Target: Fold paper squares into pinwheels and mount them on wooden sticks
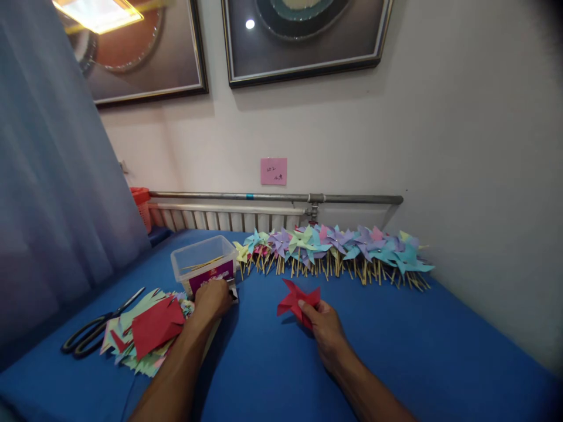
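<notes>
A red paper pinwheel [294, 300] is pinched between the thumb and fingers of my right hand [326, 328], just above the blue cover. My left hand [213, 300] reaches down in front of a clear plastic box [203, 251] with a purple label. Its fingers point into a small open packet or box [233, 291] and are mostly hidden, so what they touch does not show. Several thin wooden sticks [202, 264] lie in the plastic box. Left of my left forearm is a pile of cut coloured paper [143, 346], with a red sheet [158, 323] on top.
Black-handled scissors [99, 327] lie beside the paper pile. Finished pinwheels on sticks [336, 243] are heaped along the back of the blue-covered table [396, 357]. Behind them run a metal pipe [272, 197] and a radiator [220, 218]. A blue curtain [61, 193] hangs at left.
</notes>
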The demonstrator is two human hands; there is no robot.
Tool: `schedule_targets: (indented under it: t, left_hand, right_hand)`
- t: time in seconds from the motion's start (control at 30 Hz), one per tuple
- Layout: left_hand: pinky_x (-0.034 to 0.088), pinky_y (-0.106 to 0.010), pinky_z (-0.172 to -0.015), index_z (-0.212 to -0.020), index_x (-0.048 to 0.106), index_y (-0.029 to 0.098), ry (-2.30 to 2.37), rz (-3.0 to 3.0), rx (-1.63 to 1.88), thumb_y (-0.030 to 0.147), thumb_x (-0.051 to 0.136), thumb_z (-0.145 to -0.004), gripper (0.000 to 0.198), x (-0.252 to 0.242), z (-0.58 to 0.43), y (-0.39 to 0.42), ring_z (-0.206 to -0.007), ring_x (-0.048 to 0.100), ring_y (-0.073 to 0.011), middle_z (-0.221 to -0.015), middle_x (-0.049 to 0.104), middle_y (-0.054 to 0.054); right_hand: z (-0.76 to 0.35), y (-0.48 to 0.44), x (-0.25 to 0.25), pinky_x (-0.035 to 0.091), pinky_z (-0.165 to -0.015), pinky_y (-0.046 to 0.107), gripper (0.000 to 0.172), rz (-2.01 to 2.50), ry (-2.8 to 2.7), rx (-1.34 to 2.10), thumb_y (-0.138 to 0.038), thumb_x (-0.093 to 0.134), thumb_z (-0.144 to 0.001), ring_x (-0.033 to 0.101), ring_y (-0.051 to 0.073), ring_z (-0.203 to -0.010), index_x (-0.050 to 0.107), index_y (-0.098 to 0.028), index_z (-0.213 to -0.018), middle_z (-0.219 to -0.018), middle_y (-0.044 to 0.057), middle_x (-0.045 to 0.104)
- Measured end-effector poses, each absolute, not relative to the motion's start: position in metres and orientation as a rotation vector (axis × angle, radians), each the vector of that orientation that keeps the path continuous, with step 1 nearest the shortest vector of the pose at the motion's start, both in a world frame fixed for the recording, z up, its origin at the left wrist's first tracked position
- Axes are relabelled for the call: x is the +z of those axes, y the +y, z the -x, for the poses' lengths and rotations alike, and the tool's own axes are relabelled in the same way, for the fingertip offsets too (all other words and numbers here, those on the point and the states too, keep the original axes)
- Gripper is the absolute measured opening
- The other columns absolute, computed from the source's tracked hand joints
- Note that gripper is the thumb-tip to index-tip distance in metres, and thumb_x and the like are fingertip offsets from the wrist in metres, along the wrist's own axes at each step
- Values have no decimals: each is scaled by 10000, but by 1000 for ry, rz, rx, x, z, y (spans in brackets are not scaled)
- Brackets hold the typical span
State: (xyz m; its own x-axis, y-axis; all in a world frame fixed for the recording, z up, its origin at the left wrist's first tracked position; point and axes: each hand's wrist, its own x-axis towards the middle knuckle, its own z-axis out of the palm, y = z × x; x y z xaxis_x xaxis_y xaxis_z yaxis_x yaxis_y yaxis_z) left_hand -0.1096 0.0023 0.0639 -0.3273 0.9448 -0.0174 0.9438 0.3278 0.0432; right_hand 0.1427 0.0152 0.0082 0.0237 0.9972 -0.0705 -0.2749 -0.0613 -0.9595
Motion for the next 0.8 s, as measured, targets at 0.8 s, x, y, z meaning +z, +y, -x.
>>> schedule_targets:
  t: [0.8]
  left_hand:
    - [540, -414, -848, -995, 787, 142, 2489, -1854, 41, 225, 489, -859, 338, 59, 112, 7, -1034, 718, -353, -1074, 754, -235]
  right_hand:
    - [-139, 14, 6, 449, -603, 296, 199, 1109, -1019, 1297, -383, 760, -624, 606, 185, -588, 715, -208, -709, -647, 1, 717]
